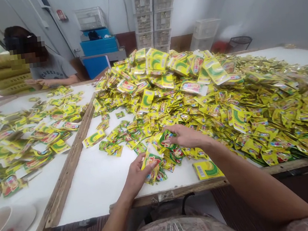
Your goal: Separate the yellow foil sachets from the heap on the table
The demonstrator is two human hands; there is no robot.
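My left hand (137, 175) is closed round a yellow and green packet (151, 164) with a red patch, its thumb pressed on the front. Just right of the packet's upper end, my right hand (180, 136) grips a small green sachet (166, 137) between thumb and fingers. Below that hand lies another green sachet (176, 154) among loose yellow ones. A flat yellow packet (208, 169) with a barcode rests at the table's front edge, near my right forearm. Whether the left packet's upper end gapes is hard to make out.
A tall heap of yellow sachets and larger packets (184, 89) fills the table's middle and right. A wooden divider (74, 151) separates it from more packets on the left. A white bowl (9, 221) stands front left. Across the table sits a person (53, 69). Crates (143, 19) are stacked behind.
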